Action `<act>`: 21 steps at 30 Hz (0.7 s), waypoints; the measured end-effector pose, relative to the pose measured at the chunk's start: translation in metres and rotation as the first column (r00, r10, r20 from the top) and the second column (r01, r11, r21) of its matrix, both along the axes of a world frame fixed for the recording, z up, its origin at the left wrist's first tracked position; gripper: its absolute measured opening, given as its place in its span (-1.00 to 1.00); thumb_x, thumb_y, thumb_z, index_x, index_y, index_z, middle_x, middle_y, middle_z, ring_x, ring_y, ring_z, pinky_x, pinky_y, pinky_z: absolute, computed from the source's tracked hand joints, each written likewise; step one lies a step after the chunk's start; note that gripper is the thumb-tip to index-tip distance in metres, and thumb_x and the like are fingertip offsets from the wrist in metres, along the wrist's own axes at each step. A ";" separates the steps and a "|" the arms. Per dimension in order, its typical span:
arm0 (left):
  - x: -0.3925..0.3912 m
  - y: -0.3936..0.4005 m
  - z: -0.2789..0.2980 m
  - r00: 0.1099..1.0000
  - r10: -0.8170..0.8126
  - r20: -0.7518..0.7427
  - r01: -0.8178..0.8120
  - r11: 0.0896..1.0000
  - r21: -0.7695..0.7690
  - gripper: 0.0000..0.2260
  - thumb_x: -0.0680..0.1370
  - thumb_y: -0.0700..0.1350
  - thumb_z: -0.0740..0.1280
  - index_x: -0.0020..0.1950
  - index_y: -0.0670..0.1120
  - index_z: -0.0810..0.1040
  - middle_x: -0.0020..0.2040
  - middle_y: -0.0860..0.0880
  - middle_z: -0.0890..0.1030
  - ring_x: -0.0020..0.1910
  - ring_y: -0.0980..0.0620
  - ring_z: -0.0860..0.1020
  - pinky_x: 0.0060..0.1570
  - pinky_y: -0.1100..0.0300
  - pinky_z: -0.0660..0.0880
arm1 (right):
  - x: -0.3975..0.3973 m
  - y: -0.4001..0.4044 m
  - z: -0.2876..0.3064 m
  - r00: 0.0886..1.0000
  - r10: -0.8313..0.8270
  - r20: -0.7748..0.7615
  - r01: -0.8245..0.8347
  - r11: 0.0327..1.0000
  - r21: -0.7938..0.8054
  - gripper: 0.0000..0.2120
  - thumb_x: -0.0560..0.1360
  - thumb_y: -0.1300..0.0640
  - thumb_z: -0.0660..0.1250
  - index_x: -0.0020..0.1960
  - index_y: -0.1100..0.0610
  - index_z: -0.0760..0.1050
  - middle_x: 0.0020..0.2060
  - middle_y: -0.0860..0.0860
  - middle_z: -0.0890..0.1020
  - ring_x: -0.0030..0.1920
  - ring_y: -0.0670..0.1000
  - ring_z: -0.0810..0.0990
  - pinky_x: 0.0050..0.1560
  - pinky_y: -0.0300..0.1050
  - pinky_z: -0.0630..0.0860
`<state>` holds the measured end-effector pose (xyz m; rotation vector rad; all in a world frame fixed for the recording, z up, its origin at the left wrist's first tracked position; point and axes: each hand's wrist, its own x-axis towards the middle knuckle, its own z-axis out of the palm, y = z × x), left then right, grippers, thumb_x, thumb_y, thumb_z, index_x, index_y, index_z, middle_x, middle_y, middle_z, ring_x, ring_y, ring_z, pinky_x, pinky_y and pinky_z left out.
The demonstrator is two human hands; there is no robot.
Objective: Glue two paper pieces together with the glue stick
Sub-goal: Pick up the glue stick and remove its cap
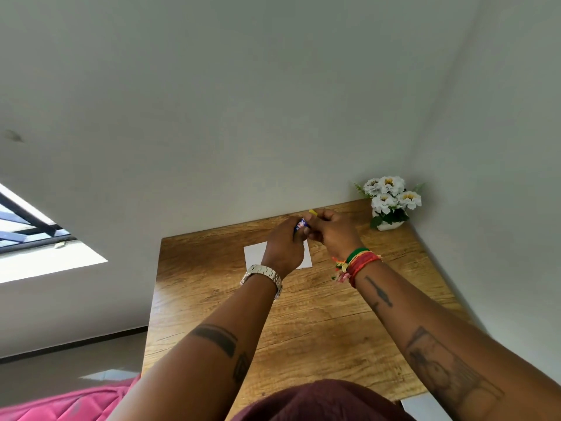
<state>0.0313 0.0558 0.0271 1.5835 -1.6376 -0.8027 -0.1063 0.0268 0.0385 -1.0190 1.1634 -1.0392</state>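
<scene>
Both hands (pixel 283 247) (pixel 332 230) — on glue stick (pixel 302 223)

Glue stick (pixel 301 224): blue, printed label; yellow cap (pixel 313 212). Paper (pixel 255 253): white. Table (pixel 318 314): brown woodgrain. Flowers (pixel 391 192): white.

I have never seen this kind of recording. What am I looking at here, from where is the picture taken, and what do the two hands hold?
There is no machine, only a person. The single picture comes from a camera worn on the head, looking forward and down along both arms. The left hand, with a metal watch on its wrist, grips a blue glue stick. The right hand, with coloured bracelets, pinches something yellow, possibly the cap. The hands meet above a wooden table. Under them lies white paper, partly hidden. White flowers in a pot stand in the far right corner.
</scene>
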 end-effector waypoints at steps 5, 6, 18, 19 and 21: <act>0.000 0.003 -0.003 1.000 -0.017 0.019 0.017 1.000 0.001 -0.80 0.68 -0.11 0.24 0.26 -0.05 0.57 -0.10 0.02 0.64 -0.15 -0.01 0.59 -0.21 0.13 0.50 | -0.007 0.000 0.001 0.988 -0.028 0.149 0.014 0.995 0.095 -0.80 0.52 0.15 0.47 0.09 0.24 0.66 -0.22 0.13 0.69 -0.26 0.01 0.67 -0.13 -0.13 0.67; 0.001 0.004 -0.006 1.000 -0.011 0.009 0.011 1.000 0.019 -0.80 0.68 -0.11 0.24 0.26 -0.03 0.57 -0.11 0.05 0.63 -0.16 0.00 0.58 -0.23 0.17 0.48 | -0.011 -0.003 0.002 0.980 -0.074 0.187 0.054 0.993 0.109 -0.81 0.51 0.15 0.48 0.08 0.22 0.66 -0.26 0.09 0.69 -0.27 0.00 0.66 -0.17 -0.13 0.66; -0.017 -0.032 -0.025 0.996 0.054 -0.070 -0.038 0.975 0.221 -0.72 0.61 0.06 0.37 0.29 0.02 0.62 0.14 0.04 0.69 0.12 -0.01 0.61 0.22 -0.06 0.54 | -0.048 -0.022 -0.057 0.748 -0.116 -0.653 0.076 0.993 -0.090 -0.89 0.49 0.27 0.44 -0.02 0.13 0.60 -0.12 0.03 0.69 -0.08 0.05 0.64 -0.08 -0.16 0.46; -0.019 -0.036 -0.028 0.995 0.065 -0.081 -0.045 0.972 0.229 -0.72 0.60 0.07 0.38 0.28 0.02 0.62 0.14 0.03 0.69 0.12 -0.02 0.61 0.23 -0.07 0.54 | -0.050 -0.023 -0.062 0.713 -0.107 -0.693 0.053 0.994 -0.099 -0.89 0.49 0.30 0.42 -0.05 0.12 0.58 -0.14 0.04 0.68 -0.09 0.07 0.63 -0.12 -0.16 0.44; -0.022 -0.044 -0.036 0.990 0.100 -0.097 -0.074 0.967 0.244 -0.74 0.58 0.06 0.41 0.23 0.02 0.64 0.09 0.04 0.69 0.09 -0.02 0.62 0.19 -0.06 0.55 | -0.053 -0.026 -0.073 0.643 -0.071 -0.763 0.016 0.997 -0.080 -0.87 0.48 0.32 0.37 -0.07 0.12 0.54 -0.15 0.06 0.67 -0.10 0.11 0.62 -0.15 -0.15 0.40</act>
